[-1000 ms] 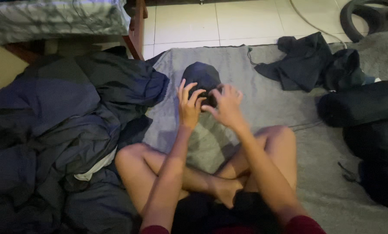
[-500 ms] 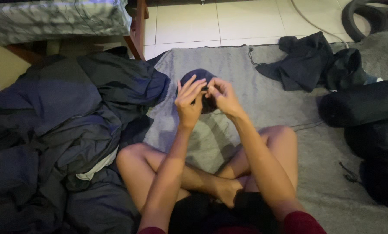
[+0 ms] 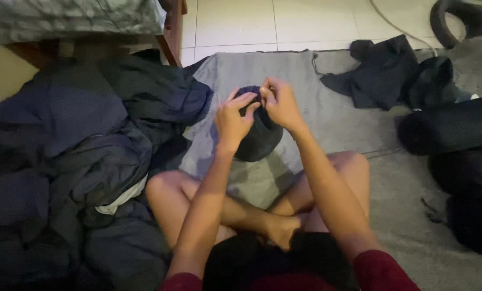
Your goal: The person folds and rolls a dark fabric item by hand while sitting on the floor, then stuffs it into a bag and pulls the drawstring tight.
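I sit cross-legged on a grey blanket [image 3: 284,70] spread on the floor. Both hands are raised in front of me around a small dark rolled piece of clothing [image 3: 260,137]. My left hand [image 3: 233,118] grips its left side with the fingers curled over the top. My right hand [image 3: 278,102] pinches its upper edge with thumb and fingertips. The two hands touch at the fingertips, and the bundle hangs just below them, above the blanket.
A large heap of dark blue clothes [image 3: 85,156] fills the left side. More dark garments [image 3: 386,75] lie at the upper right, with rolled dark items [image 3: 456,126] along the right. A bed frame [image 3: 171,27] stands at the upper left, white floor tiles [image 3: 235,21] behind.
Both hands have lifted the dark bundle off the blanket and drawn it closer to me, and the fingers have come together on its top edge.
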